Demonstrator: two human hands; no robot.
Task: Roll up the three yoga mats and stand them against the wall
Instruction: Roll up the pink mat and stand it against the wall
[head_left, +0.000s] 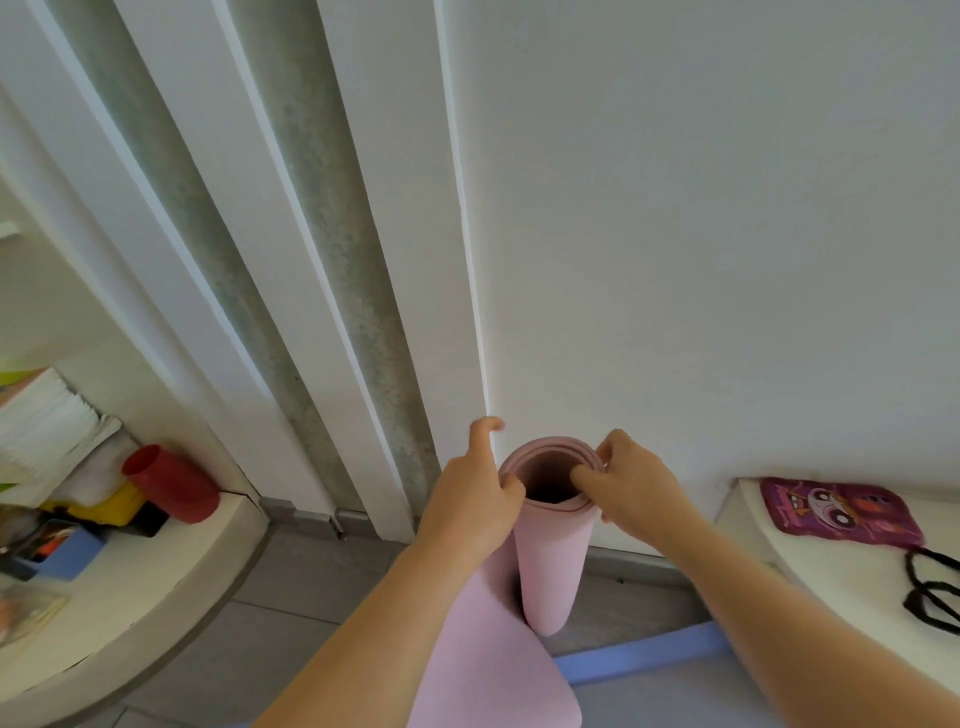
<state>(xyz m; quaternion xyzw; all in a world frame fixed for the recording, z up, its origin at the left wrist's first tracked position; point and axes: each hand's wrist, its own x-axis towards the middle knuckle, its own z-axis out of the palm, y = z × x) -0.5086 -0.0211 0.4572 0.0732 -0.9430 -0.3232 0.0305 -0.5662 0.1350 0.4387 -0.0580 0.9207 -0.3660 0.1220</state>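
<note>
By the white wall (675, 208), left hand (467, 499) and right hand (631, 483) pinched the upright pink mat (553, 561) at its rim (tail unrolled); a red cup (171, 483) lay left, a blue mat (639, 660) on the grey floor (291, 613).

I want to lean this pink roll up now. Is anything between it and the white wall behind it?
Nothing visible does. The pink mat roll is held upright close to the wall, and its loose flap trails toward the person, away from the wall.
</note>
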